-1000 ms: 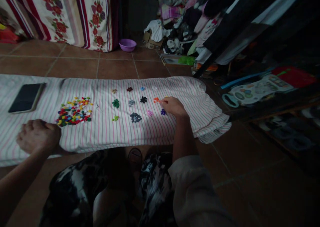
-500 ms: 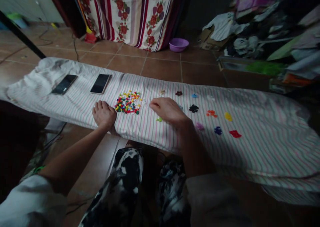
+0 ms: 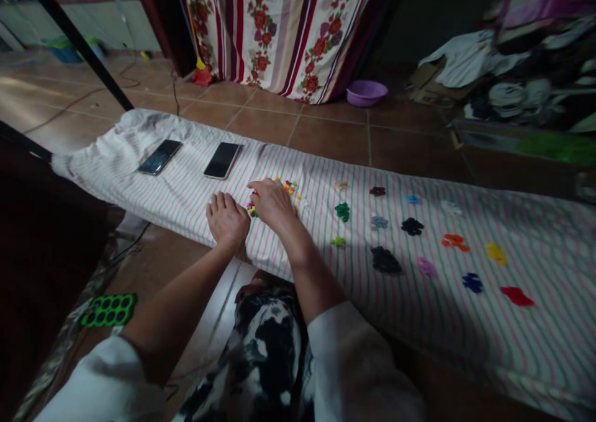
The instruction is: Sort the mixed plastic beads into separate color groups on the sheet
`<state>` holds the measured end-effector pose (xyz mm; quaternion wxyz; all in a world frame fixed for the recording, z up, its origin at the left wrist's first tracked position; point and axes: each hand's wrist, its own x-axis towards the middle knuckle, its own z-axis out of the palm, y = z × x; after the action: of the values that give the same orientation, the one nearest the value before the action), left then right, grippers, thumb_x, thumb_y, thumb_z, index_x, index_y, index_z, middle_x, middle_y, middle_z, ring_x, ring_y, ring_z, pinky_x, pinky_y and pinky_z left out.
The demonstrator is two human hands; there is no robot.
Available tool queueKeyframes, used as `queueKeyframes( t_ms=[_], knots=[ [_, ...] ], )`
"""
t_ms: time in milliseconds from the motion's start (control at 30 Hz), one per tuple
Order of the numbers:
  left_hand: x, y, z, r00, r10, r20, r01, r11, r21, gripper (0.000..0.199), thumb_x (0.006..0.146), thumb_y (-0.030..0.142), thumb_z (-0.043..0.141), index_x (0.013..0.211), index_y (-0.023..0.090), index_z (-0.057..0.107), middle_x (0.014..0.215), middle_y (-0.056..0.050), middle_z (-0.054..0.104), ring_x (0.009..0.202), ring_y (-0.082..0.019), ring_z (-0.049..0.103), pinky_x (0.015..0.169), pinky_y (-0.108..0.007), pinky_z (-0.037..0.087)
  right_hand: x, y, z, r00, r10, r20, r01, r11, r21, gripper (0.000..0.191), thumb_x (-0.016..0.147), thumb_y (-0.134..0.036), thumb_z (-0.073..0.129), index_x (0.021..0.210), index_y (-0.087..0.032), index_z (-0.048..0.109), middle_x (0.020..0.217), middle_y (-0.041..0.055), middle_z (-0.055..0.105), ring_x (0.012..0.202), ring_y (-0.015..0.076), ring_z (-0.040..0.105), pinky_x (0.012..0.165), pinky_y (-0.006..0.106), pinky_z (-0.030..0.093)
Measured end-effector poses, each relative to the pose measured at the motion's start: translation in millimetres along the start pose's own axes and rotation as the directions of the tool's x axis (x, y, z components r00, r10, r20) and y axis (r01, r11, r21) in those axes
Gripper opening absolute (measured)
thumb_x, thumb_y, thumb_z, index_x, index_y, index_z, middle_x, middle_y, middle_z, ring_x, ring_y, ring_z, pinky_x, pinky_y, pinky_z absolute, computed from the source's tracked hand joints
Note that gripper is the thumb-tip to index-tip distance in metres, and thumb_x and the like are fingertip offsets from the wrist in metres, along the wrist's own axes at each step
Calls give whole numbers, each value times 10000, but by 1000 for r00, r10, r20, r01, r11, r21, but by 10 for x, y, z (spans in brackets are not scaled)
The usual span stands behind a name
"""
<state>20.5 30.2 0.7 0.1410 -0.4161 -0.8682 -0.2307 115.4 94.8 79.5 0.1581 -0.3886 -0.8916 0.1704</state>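
My left hand (image 3: 227, 220) lies on the striped cloth (image 3: 190, 205) with its fingers laid out, holding nothing that I can see. Just right of it is a pile of small mixed-colour beads (image 3: 289, 187). My right hand (image 3: 272, 203) is over this pile, covering most of it, with its fingers curled down. What its fingertips hold, if anything, is hidden. To the right, small pieces sit in groups by colour: dark green (image 3: 342, 211), lime green (image 3: 338, 241), grey (image 3: 379, 222), black (image 3: 412, 226), orange (image 3: 455, 242), yellow (image 3: 496, 253), red (image 3: 518, 296) and several more.
Two phones, one dark (image 3: 159, 157) and one with a light edge (image 3: 223, 160), lie on the cloth at the left. Beyond, a purple basin (image 3: 367, 92) stands on the tiled floor near a flowered curtain (image 3: 279, 37). Clothes (image 3: 465, 59) are heaped at the right.
My right hand has moved left from beside the colour groups onto the mixed beads, uncovering the dark green and grey groups. My left hand stays on the cloth. The view has shifted.
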Motion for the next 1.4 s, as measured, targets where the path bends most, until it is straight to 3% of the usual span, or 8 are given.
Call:
queueKeyframes(
  t_ms=[233,567,933,1267,1400],
  knots=[
    [1,-9,7,1000,-10,6,10,1000,-6,456,871,253,347,1233,72,557,1356,-180,525,1320,-309,404,1095,-477,288,136,-3,319,979,202,-31,-204,976,-75,257,893,-262,516,1070,-189,687,1158,128,564,1131,254,413,930,355,374],
    [4,6,-28,999,-19,28,19,1000,-18,448,872,245,346,1232,74,552,1362,-186,516,1324,-305,399,1098,-479,286,166,-47,421,958,284,-43,-286,957,-42,281,910,-196,430,1027,-211,684,1097,106,599,1087,227,458,928,350,372],
    [8,5,-27,1000,-14,10,14,998,-55,434,867,244,354,1214,88,563,1351,-190,524,1332,-306,392,1100,-495,282,178,-16,478,960,272,-65,-275,959,-60,272,900,-185,438,1001,-202,689,1106,115,595,1101,246,447,911,352,391],
    [-6,1,-22,1000,-17,-3,17,998,-59,438,869,245,342,1213,88,561,1347,-190,528,1328,-308,396,1098,-488,282,144,9,349,963,234,-133,-205,957,203,213,892,-183,462,972,-209,658,976,46,673,975,174,579,887,294,420],
    [-13,-6,-21,1000,-1,-20,0,999,-54,430,861,247,345,1193,93,571,1335,-187,535,1317,-309,408,1095,-483,287,138,94,237,941,302,-149,-208,870,447,176,877,-191,491,934,-207,657,925,21,692,913,147,632,851,276,466]
  ],
)
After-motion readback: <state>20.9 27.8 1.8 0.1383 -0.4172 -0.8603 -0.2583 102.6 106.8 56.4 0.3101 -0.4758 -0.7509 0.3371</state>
